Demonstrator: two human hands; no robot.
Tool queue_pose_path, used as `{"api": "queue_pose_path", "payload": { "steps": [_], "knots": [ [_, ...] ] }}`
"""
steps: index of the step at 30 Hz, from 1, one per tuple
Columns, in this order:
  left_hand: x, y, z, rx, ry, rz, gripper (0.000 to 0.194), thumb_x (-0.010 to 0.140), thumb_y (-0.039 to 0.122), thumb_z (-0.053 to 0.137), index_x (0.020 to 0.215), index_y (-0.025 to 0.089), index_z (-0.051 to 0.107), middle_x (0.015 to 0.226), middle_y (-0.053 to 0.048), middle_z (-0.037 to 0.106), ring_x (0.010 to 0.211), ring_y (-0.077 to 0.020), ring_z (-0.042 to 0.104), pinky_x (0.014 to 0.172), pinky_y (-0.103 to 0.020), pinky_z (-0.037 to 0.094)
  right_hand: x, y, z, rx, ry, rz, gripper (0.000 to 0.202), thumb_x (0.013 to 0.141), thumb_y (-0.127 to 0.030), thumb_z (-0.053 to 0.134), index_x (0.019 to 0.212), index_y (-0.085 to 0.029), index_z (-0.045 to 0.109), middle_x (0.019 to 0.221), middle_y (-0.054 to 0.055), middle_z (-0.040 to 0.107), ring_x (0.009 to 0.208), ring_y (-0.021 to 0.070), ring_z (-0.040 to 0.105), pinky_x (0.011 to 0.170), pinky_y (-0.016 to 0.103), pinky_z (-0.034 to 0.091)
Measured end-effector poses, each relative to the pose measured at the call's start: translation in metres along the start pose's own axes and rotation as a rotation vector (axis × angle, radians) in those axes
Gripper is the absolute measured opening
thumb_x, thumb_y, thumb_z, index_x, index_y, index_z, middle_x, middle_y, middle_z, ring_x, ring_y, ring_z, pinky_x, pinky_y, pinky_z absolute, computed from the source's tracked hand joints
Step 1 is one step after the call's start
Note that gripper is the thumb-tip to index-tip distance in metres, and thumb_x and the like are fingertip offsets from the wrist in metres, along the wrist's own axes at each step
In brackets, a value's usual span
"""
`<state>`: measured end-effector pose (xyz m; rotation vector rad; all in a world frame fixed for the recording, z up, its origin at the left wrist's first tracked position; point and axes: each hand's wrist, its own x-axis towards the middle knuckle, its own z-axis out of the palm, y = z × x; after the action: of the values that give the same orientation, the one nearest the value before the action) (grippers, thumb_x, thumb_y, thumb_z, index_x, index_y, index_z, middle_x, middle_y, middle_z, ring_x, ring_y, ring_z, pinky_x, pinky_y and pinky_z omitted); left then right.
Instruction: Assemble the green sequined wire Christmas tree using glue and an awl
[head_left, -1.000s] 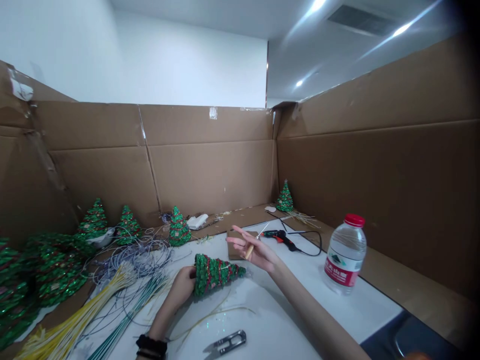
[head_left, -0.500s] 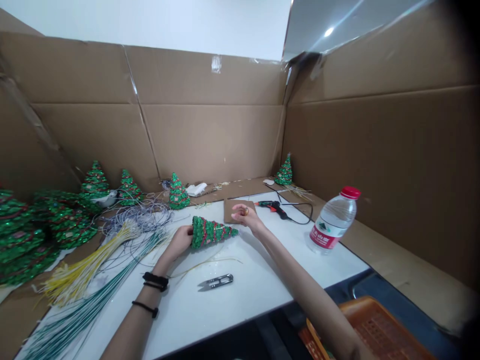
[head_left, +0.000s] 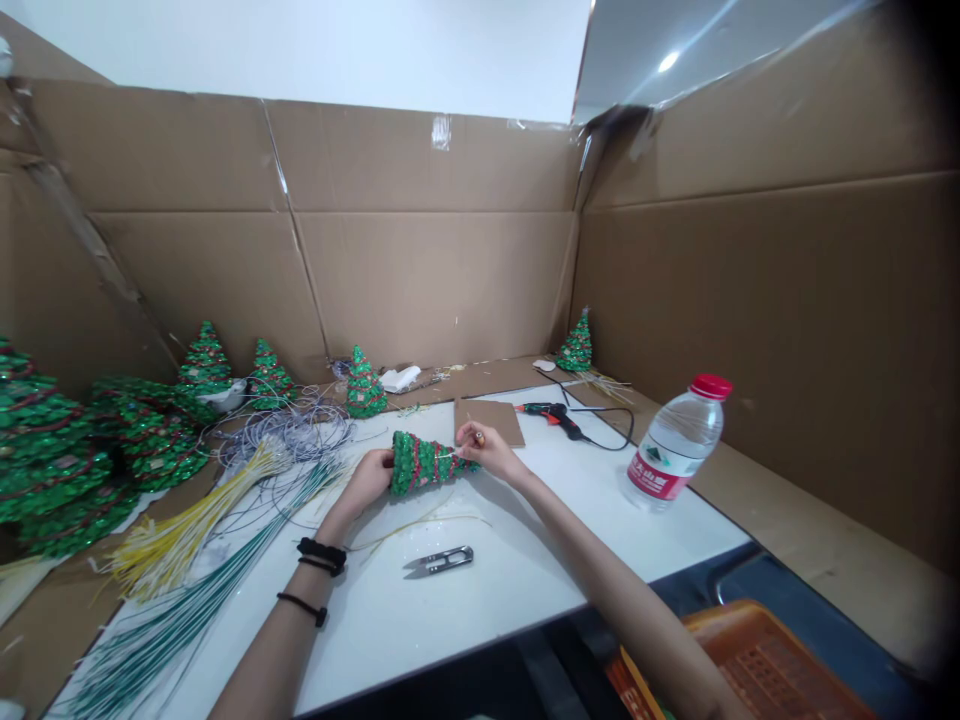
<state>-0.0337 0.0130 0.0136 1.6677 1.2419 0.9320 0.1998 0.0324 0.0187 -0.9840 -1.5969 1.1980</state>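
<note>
A small green tinsel tree [head_left: 421, 466] with red garland lies on its side above the white board, its tip to the right. My left hand [head_left: 370, 482] is closed round its base, the fingertips partly hidden inside. Near the tip, my right hand [head_left: 486, 452] is pinched on a thin pale strand [head_left: 448, 456] that lies against the garland. Small metal thread snips [head_left: 439, 562] rest on the board below the tree. A loose yellowish strand [head_left: 420, 522] curves between the tree and the snips.
Several green trees [head_left: 154, 445] and bundles of yellow [head_left: 199, 520] and green strands [head_left: 180, 610] are at left. Behind my right hand are a cardboard square [head_left: 499, 422] and a glue gun [head_left: 555, 415]. A water bottle [head_left: 679, 440] stands right, an orange basket [head_left: 772, 660] below.
My right hand has moved left and slightly down to the tree, its fingers now closed near the tip. My left hand still holds the base. The view has shifted slightly.
</note>
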Motion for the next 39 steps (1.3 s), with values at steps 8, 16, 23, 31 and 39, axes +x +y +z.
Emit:
{"api": "queue_pose_path", "payload": {
  "steps": [8, 16, 23, 31, 39],
  "knots": [
    [-0.004, 0.010, -0.002, 0.007, -0.071, 0.038, 0.019, 0.060, 0.019, 0.052, 0.066, 0.011, 0.068, 0.067, -0.003, 0.067, 0.068, -0.0200, 0.057, 0.068, -0.030, 0.044, -0.001, 0.001, 0.000, -0.096, -0.002, -0.062, 0.021, 0.064, -0.031, 0.064, 0.075, -0.019, 0.050, 0.060, -0.006, 0.049, 0.055, 0.0098, 0.043, 0.055, 0.023, 0.033],
    [-0.001, 0.002, 0.003, -0.016, -0.064, -0.007, 0.016, 0.058, 0.020, 0.050, 0.057, 0.011, 0.064, 0.055, -0.001, 0.060, 0.059, -0.0166, 0.052, 0.056, -0.026, 0.040, -0.001, 0.003, 0.001, -0.161, -0.048, -0.090, 0.017, 0.068, -0.031, 0.061, 0.075, -0.017, 0.055, 0.057, -0.004, 0.049, 0.054, 0.0101, 0.042, 0.053, 0.023, 0.032],
    [-0.002, 0.003, 0.007, -0.068, -0.064, -0.030, 0.020, 0.057, 0.020, 0.049, 0.064, 0.011, 0.065, 0.059, -0.002, 0.061, 0.058, -0.0148, 0.051, 0.055, -0.025, 0.039, -0.003, 0.000, 0.002, -0.232, -0.018, -0.114, 0.021, 0.074, -0.039, 0.057, 0.076, -0.019, 0.054, 0.057, -0.004, 0.049, 0.054, 0.0109, 0.044, 0.054, 0.023, 0.035],
    [0.000, 0.003, 0.007, -0.105, -0.053, -0.057, 0.023, 0.057, 0.023, 0.052, 0.069, 0.010, 0.067, 0.054, 0.000, 0.058, 0.050, -0.0117, 0.047, 0.049, -0.023, 0.035, -0.013, -0.012, 0.005, -0.524, -0.029, -0.135, 0.038, 0.082, -0.045, 0.049, 0.056, -0.017, 0.050, 0.051, -0.004, 0.044, 0.051, 0.0100, 0.039, 0.051, 0.022, 0.027],
    [0.001, -0.003, 0.004, -0.099, -0.101, -0.009, 0.026, 0.061, 0.020, 0.051, 0.079, 0.010, 0.068, 0.060, -0.001, 0.062, 0.052, -0.0123, 0.048, 0.052, -0.023, 0.037, -0.019, -0.015, 0.014, -0.788, -0.093, -0.267, 0.016, 0.085, -0.024, 0.047, 0.071, -0.020, 0.052, 0.058, -0.003, 0.048, 0.053, 0.0103, 0.038, 0.053, 0.022, 0.022]
  ]
}}
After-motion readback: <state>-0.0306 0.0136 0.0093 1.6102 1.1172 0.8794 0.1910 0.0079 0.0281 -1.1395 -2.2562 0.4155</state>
